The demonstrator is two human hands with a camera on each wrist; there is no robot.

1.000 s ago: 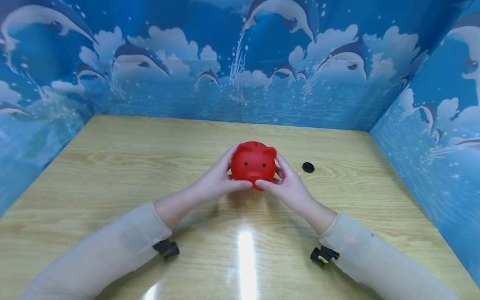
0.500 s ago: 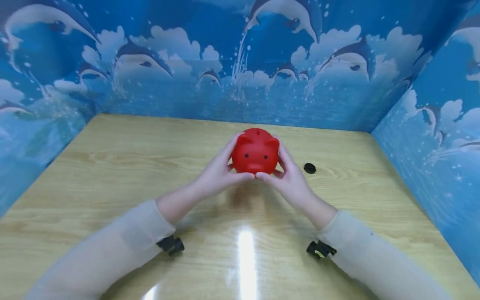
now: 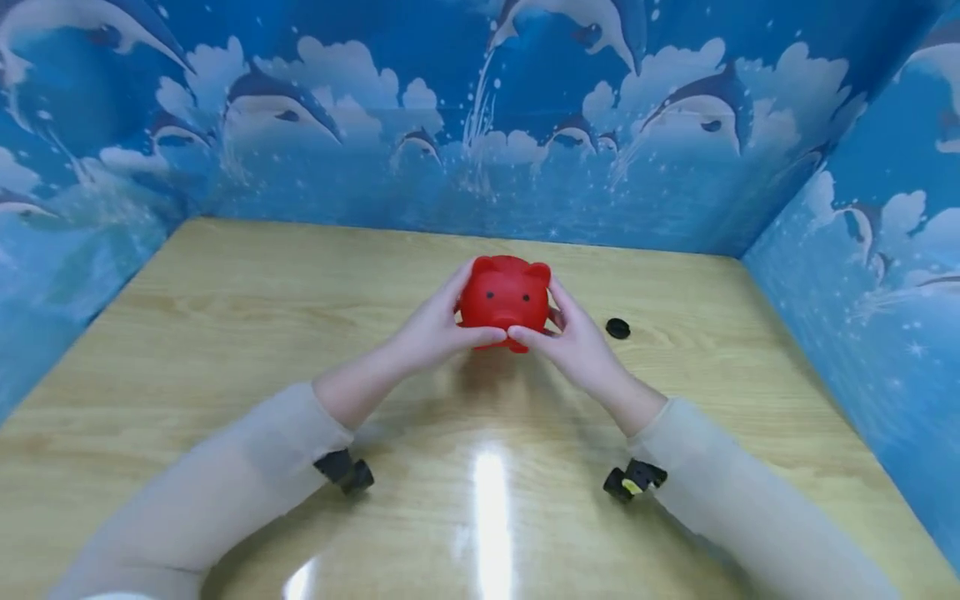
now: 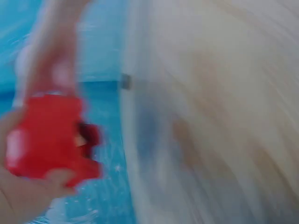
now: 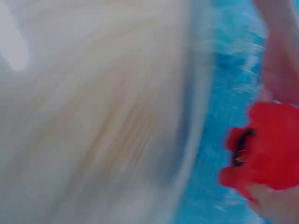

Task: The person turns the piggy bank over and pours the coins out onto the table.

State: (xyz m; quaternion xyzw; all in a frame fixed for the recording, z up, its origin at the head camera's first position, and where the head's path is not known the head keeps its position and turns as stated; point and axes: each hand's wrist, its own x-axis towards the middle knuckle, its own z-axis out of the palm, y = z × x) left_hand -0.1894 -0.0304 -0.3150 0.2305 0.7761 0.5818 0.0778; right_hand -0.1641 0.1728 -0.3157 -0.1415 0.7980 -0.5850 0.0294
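A red piggy bank [image 3: 504, 293] with black dot eyes faces me, raised over the wooden table. My left hand [image 3: 444, 325] grips its left side and my right hand [image 3: 573, 340] its right side. Both thumbs lie across the front, near the snout, tips almost meeting. The other fingers wrap round behind and are mostly hidden. In the blurred right wrist view, the piggy bank [image 5: 273, 144] shows a dark opening between its stubby feet. The left wrist view also catches the piggy bank [image 4: 44, 135] between both hands. A small round black plug [image 3: 618, 328] lies on the table to the right.
The light wooden table [image 3: 262, 283] runs back to a blue dolphin-print backdrop [image 3: 337, 167], which also closes off both sides. Small black cameras hang under both sleeves. A bright reflection streaks the table's near middle.
Both hands have raised the piggy bank away from me and up. Since half a second ago it has tilted, showing a foot below and less of its top slot. The plug stays put.
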